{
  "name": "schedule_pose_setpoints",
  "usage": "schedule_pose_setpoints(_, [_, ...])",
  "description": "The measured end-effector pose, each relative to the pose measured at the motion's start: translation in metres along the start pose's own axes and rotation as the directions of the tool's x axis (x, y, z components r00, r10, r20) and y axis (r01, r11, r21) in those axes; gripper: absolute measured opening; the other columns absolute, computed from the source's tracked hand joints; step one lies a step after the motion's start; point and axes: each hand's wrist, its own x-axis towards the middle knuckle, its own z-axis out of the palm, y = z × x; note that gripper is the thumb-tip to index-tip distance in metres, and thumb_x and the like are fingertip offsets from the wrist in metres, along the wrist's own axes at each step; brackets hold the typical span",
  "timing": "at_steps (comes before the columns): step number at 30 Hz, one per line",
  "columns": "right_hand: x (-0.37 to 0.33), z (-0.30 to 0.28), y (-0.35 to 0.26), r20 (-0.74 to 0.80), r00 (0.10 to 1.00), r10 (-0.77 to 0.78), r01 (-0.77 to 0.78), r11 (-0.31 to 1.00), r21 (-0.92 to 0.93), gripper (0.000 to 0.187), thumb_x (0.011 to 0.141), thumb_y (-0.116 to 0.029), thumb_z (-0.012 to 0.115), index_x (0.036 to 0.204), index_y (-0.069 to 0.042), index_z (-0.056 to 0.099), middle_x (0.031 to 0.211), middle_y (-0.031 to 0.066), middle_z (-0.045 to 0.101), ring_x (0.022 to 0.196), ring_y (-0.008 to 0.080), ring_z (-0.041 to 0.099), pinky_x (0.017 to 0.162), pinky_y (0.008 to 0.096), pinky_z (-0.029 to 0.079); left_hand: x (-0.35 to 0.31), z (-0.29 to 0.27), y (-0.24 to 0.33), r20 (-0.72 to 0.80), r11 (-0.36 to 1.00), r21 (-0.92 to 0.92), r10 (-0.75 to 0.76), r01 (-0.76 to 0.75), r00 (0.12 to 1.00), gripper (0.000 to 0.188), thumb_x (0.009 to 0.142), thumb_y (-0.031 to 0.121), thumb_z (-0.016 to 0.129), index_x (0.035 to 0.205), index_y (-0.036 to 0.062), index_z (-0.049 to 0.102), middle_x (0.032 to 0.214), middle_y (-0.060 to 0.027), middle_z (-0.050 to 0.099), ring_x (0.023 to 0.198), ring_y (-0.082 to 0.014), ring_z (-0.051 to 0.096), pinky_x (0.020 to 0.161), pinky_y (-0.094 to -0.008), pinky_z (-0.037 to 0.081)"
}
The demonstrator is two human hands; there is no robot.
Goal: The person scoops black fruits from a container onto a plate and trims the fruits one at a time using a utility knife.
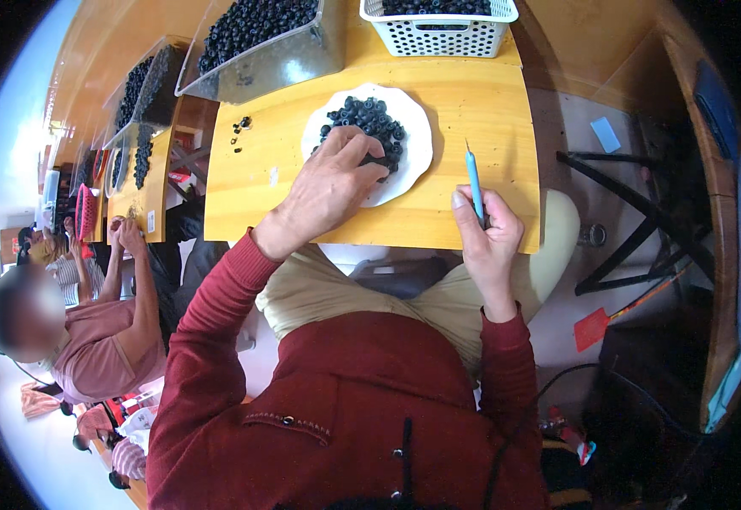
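A white plate with a scalloped rim stands on the wooden table, heaped with small round black pieces, some showing a ring-like hole. My left hand reaches over the plate, its fingers curled down into the heap. What its fingertips hold is hidden. Near the table's front right corner, my right hand grips a blue needle tool like a pen. The tool's thin metal tip points away from me, to the right of the plate and apart from it.
A clear plastic bin of black pieces stands at the back left, a white perforated basket at the back. A few loose bits lie on the table. Another person works at a table to the left. A black metal frame stands right.
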Motion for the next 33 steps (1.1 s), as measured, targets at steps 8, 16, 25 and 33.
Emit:
schedule_pose_setpoints(8, [0.001,0.000,-0.002,-0.002,1.000,-0.015,0.015,1.000,-0.019,0.019,0.094,-0.015,0.070,0.094,0.004,0.068,0.065,-0.0036,0.054,0.060,0.0027,0.044,0.053,0.0214,0.037,0.001,0.001,-0.003,0.027,0.998,-0.057,-0.002,0.003,1.000,0.019,0.075,0.006,0.075,0.092,0.0035,0.069,0.109,-0.0074,0.060,0.111,-0.0308,0.053,0.092,-0.0402,0.049])
schedule_pose_setpoints(16, [0.001,-0.001,0.000,0.003,0.999,-0.047,0.047,0.997,-0.054,0.018,0.093,-0.015,0.070,0.092,0.004,0.068,0.062,-0.0033,0.051,0.058,0.0033,0.043,0.051,0.0233,0.036,-0.001,-0.001,0.006,-0.005,0.985,-0.171,0.006,-0.007,1.000,0.023,0.077,0.006,0.074,0.097,0.0039,0.064,0.114,-0.0082,0.061,0.112,-0.0310,0.054,0.091,-0.0403,0.048])
schedule_pose_setpoints(25, [0.001,-0.001,-0.004,0.010,0.999,-0.034,0.034,0.998,-0.051,0.018,0.092,-0.014,0.070,0.091,0.004,0.068,0.061,-0.0029,0.050,0.057,0.0038,0.041,0.051,0.0237,0.035,-0.013,-0.007,0.014,0.085,0.836,-0.480,-0.258,0.266,0.962,0.021,0.088,0.001,0.070,0.109,0.0008,0.064,0.109,-0.0118,0.068,0.095,-0.0246,0.070,0.081,-0.0331,0.056])
schedule_pose_setpoints(33, [0.000,0.003,0.000,0.013,1.000,-0.017,0.018,0.999,-0.050,0.019,0.093,-0.014,0.070,0.092,0.004,0.068,0.063,-0.0032,0.051,0.058,0.0033,0.041,0.051,0.0230,0.035,-0.024,0.007,0.014,0.156,0.308,-0.894,-0.469,0.327,0.869,0.019,0.091,0.000,0.069,0.110,-0.0007,0.067,0.105,-0.0069,0.069,0.095,-0.0132,0.067,0.086,-0.0286,0.057])
